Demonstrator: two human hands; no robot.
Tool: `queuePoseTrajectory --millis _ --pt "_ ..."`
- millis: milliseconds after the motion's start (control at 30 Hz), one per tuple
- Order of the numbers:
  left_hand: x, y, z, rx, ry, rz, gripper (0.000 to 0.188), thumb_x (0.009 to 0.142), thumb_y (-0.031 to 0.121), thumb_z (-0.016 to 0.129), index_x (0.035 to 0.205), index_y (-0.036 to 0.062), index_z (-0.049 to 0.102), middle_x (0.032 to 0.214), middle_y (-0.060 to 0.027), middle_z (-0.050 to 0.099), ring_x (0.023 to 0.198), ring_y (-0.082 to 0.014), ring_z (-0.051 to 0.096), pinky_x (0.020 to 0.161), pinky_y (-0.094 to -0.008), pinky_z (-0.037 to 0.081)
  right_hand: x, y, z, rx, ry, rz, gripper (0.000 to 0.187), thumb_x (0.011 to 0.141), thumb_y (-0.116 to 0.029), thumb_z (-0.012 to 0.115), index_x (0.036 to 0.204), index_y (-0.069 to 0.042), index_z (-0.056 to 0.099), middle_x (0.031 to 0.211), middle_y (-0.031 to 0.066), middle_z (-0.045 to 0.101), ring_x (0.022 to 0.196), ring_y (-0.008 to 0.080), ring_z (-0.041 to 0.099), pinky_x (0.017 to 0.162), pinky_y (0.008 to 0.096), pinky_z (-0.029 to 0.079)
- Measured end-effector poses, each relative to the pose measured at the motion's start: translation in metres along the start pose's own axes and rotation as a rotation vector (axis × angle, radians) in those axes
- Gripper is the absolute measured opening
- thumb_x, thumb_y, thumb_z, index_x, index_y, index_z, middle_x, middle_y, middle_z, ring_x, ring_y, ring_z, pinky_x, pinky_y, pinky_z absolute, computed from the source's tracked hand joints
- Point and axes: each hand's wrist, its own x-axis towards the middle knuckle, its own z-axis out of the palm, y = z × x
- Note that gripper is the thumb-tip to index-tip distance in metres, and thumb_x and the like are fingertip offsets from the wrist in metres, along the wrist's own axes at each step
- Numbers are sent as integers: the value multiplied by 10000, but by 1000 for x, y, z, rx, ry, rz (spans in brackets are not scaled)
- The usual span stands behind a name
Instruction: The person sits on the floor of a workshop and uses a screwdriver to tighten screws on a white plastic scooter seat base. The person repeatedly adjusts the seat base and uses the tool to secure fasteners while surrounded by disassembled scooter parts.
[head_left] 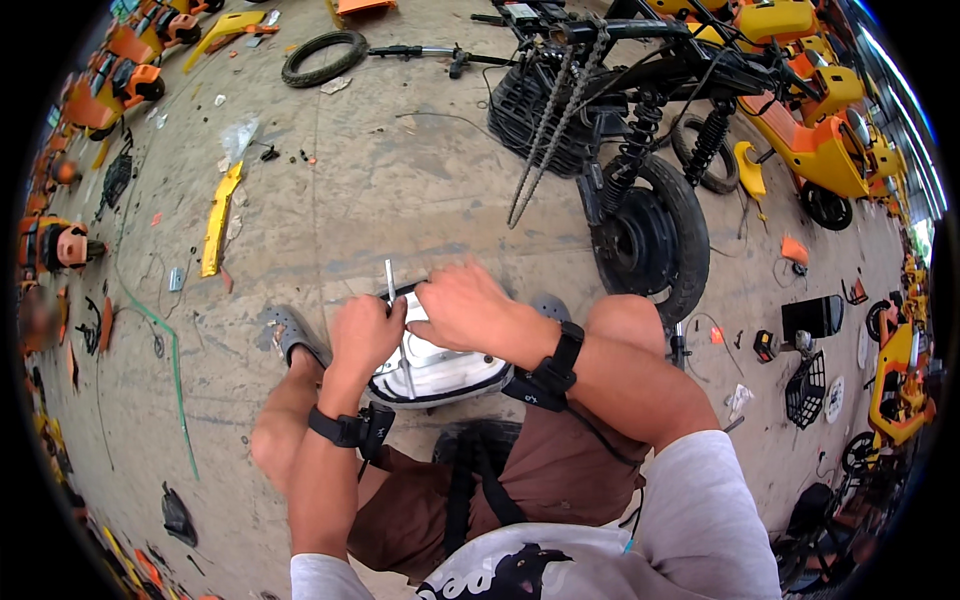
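Observation:
A shallow oval piece (440, 375) with a white inner face and a black rim lies between my legs; it looks like an upturned seat. Across its face runs a thin silver metal bar (389, 272), whose upper end pokes out past the rim. My left hand (362, 335) is closed on the bar, thumb toward the middle. Right beside it, my right hand (465, 308) is curled over the far part of the piece, its fingers bent and slightly blurred. Whatever its fingertips hold is hidden.
Ahead to the right stands a stripped black motorbike frame (640, 45) with a hanging chain (560, 130) and a rear wheel (655, 240). A yellow strip (221, 220) and a loose tyre (325, 58) lie on the floor. Power tool (768, 345) at right; yellow-orange scooters (815, 150) line the sides.

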Motion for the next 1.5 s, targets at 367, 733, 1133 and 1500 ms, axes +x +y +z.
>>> queuePoseTrajectory --millis 367,733,1133,1500 --pt "2 3 -2 -291 145 82 346 875 258 630 658 -11 649 638 -203 633 629 -377 629 569 -423 486 2 2 6 -128 -104 -54 83 736 -113 635 750 -71 705 779 131 694 777 301 682 658 420 500" --pt "0 8 21 -504 332 294 163 897 62 570 1034 -3 509 731 -192 659 684 -359 657 590 -369 486 6 17 5 58 5 -16 201 739 -49 585 921 29 620 763 219 662 719 401 651 654 499 511" --pt "-20 -10 170 -1030 -405 -606 275 855 105 528 1094 -30 535 812 -164 689 635 -273 680 505 -372 525 0 24 -42 130 75 28 229 807 -227 628 927 -45 696 779 210 666 779 398 647 719 470 511" --pt "-25 -51 255 -386 207 -133 261 829 118 640 1052 -15 621 911 -228 651 840 -390 628 761 -466 486 -24 34 -32 115 375 -121 76 689 -81 627 697 -11 656 724 173 647 738 349 647 642 422 504"
